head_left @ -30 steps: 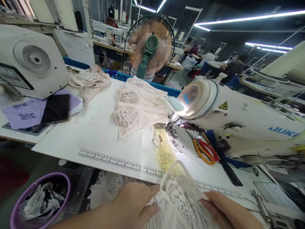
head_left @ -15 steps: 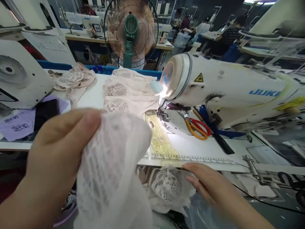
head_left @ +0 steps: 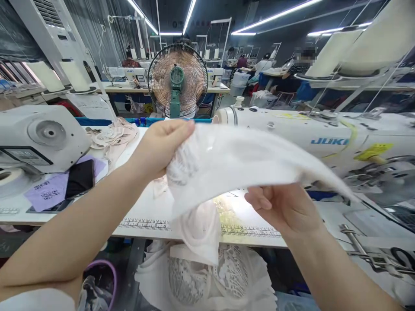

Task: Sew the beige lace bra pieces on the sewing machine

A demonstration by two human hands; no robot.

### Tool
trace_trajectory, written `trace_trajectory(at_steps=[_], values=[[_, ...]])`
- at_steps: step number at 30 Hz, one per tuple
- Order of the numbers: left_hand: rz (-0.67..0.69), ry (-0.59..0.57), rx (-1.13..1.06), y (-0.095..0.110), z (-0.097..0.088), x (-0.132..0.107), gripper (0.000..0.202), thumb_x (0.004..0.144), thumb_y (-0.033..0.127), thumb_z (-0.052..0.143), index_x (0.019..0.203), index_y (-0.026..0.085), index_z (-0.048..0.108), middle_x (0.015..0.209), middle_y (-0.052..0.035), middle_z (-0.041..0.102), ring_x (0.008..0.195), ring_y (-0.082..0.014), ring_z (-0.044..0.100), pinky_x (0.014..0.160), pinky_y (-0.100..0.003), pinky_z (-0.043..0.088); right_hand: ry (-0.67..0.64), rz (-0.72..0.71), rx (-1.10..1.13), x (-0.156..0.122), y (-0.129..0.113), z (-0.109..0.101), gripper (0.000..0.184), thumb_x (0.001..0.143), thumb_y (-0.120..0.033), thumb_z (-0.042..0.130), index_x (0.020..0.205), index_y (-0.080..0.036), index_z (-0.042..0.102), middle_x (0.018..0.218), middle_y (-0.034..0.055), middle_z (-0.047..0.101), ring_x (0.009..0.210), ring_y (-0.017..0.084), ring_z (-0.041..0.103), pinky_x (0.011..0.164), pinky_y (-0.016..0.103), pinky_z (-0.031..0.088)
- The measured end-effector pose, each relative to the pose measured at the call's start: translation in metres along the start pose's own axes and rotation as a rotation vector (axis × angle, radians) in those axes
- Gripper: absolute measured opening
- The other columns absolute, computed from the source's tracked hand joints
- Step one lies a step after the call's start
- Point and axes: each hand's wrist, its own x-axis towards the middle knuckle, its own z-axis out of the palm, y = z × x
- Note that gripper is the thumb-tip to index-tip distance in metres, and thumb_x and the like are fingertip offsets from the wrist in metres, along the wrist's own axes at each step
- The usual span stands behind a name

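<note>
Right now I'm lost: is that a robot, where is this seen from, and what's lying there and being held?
No robot: a person works bare-handed, seen from a camera worn on their own head. The left hand pinches a white fabric piece with lace; the right hand is under its other side, its grip unclear. At right stands a sewing machine. On the table, at left, lie a dark phone, purple papers and a pile of beige fabric; a ruler scale runs along the front edge.
</note>
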Motion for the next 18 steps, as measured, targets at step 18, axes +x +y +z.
trace_trajectory(at_steps=[18], values=[[0.064,-0.324,0.886,-0.151,-0.059,0.004,0.033,0.086,0.044,0.041,0.084,0.019,0.063,0.079,-0.001,0.067,0.072,-0.0175,0.06,0.062,-0.026,0.042,-0.062,0.19,-0.97,0.014,0.074,-0.019,0.034,0.083,-0.041,0.054,0.111,-0.022,0.059,0.093,0.0071,0.066,0.087,0.025,0.058,0.072,0.034,0.042]])
